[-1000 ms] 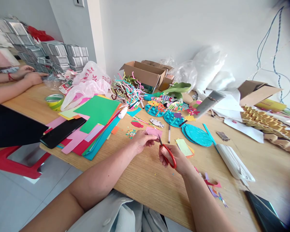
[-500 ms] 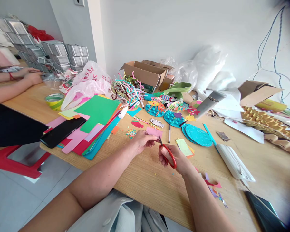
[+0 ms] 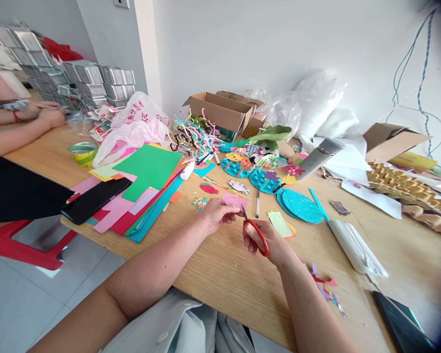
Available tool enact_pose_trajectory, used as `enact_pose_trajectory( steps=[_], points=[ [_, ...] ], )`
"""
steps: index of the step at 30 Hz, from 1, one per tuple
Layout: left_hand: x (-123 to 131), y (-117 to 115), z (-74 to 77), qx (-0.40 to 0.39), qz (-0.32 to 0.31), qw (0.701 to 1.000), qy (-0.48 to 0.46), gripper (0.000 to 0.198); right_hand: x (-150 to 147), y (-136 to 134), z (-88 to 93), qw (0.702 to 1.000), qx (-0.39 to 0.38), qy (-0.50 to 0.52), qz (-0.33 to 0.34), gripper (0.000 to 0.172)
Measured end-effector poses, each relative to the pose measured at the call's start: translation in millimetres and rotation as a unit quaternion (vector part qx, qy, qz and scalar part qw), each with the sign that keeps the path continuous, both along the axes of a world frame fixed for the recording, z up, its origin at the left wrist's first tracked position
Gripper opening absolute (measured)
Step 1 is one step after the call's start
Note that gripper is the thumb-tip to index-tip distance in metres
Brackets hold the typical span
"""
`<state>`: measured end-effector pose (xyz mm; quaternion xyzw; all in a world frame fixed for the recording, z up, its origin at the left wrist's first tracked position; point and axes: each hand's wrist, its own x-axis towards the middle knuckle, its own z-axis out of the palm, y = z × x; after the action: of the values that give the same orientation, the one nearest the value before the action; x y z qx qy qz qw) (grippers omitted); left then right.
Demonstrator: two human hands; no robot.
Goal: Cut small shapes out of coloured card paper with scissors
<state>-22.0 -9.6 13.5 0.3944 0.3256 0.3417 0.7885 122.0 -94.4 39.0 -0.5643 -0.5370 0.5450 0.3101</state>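
Note:
My left hand pinches a small piece of pink paper by its near edge, above the table. My right hand is closed round the red handles of a pair of scissors. The scissors' dark blades point up and left, their tips at the right side of the pink paper. Beyond my hands lie a red paper fish, a white fish cutout with drawn lines and a heap of tiny paper bits. A pen lies just right of the pink paper.
Coloured sheets with a black phone are stacked at left. Blue ovals, green slips, scraps and a white power strip lie at right. A grey bottle leans behind. Another person's hands rest at far left.
The scissors and my right hand have shifted very slightly, with the blades still at the paper's edge. My left hand keeps its hold; the other person's hands moved a little.

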Motion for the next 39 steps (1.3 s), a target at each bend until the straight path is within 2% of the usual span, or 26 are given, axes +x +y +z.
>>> enact_pose_trajectory(
  steps=[17,27,39],
  points=[
    [0.2,0.9,-2.4,0.007,-0.008,1.000,-0.001,0.018,-0.1,-0.9,0.7,1.000,-0.016,-0.006,-0.017,0.037],
    [-0.7,-0.2,0.5,0.003,-0.009,1.000,-0.002,0.016,-0.9,-0.5,2.2,1.000,-0.010,-0.013,-0.014,0.044],
    [-0.4,-0.7,0.4,0.007,-0.008,1.000,0.001,0.017,1.0,-0.2,-1.3,0.999,-0.027,-0.005,-0.022,0.039]
  ],
)
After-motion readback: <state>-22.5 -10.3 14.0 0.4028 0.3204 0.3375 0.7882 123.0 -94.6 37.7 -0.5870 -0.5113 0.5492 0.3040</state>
